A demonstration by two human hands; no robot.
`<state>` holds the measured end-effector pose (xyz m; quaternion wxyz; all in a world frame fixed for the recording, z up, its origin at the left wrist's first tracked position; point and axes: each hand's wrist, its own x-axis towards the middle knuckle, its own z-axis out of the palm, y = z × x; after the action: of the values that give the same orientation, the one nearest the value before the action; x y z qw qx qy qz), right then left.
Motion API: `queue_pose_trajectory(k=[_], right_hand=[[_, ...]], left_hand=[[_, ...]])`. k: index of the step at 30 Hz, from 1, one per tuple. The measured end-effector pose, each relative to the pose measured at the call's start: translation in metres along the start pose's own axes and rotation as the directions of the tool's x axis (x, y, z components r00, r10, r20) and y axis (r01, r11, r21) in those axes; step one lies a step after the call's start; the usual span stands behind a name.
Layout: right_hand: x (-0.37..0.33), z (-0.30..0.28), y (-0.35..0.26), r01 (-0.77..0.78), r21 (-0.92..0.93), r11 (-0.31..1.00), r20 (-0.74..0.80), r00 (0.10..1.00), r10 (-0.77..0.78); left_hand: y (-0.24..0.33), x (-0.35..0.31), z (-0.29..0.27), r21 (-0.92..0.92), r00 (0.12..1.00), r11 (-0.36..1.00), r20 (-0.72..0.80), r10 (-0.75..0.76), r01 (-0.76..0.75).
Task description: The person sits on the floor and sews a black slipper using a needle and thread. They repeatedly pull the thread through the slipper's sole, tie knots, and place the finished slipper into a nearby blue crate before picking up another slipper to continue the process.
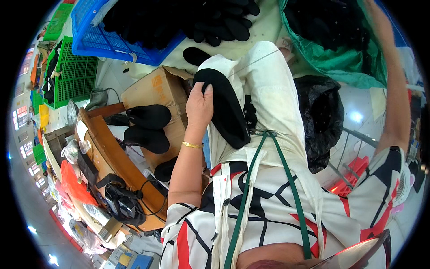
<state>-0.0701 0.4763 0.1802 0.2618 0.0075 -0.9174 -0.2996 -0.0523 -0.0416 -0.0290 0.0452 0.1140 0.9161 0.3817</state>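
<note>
My left hand (200, 104) is closed on the far end of a long black cloth shoe (223, 110), its thumb pressed over the edge. The shoe slants across my lap, against the cream apron (275, 92), with its near end by the apron's waist. On the right, my right arm (396, 96) stretches far forward beside a green sack (329, 58) holding many small black pieces (333, 20). Its hand is blurred and cut off at the upper edge, so its fingers do not show. Another black shoe (195, 56) lies just beyond my left hand.
A blue crate (121, 53) and a heap of black shoes (215, 24) stand ahead. Several more shoes (148, 116) lie left on a cardboard box (154, 92) beside a wooden table (116, 163). A black plastic bag (320, 121) stands right of my legs; a green crate (76, 74) is far left.
</note>
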Motion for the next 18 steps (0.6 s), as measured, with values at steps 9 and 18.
queue_pose_trajectory(k=[9, 18], right_hand=[[-0.076, 0.013, -0.280, -0.268, 0.957, 0.108, 0.284, 0.945, -0.166], [-0.065, -0.010, -0.382, 0.041, 0.978, 0.205, 0.020, 0.958, -0.285]], left_hand=[[-0.010, -0.001, -0.010, -0.306, 0.994, 0.947, 0.062, -0.087, 0.102], [0.012, -0.006, -0.013, 0.370, 0.897, 0.853, -0.099, 0.432, -0.370]])
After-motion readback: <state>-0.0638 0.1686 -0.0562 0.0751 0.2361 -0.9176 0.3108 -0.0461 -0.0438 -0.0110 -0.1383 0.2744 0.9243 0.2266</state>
